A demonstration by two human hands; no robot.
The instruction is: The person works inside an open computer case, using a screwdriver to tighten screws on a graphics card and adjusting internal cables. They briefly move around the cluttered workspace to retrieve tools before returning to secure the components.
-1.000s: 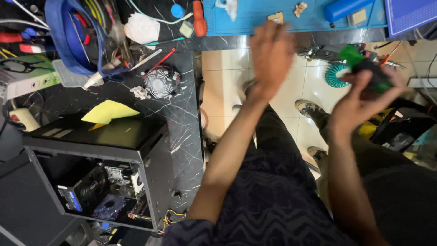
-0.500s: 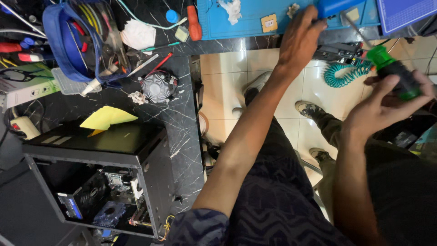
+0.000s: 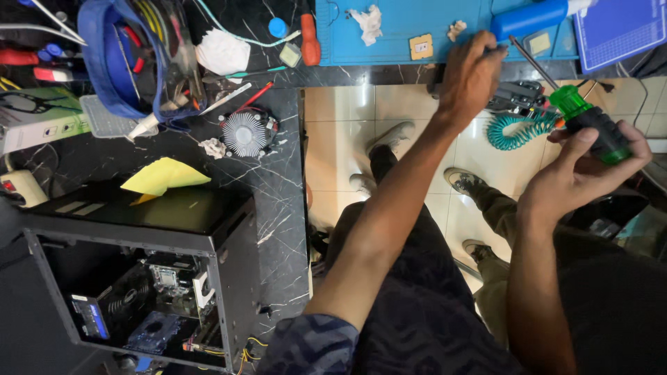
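Reaching farther than half a second ago, the left hand now rests at the near edge of the blue mat, fingers curled on something small and dark there; whether that grip is clamped on it or only touching it I cannot tell, since the hand covers it. A second ago this hand was open in the air short of the mat, so the reach has landed. The right hand keeps its grip closed round the green-and-black handle of the screwdriver, which has dropped lower and now sits right of the mat's near edge, its shaft slanting up toward the mat.

On the mat lie a small square tan chip and a crumpled white tissue. Left of the mat, on the black counter, sit a round finned cooler, a yellow paper sheet atop the open computer case, and a pale green box at the far left.
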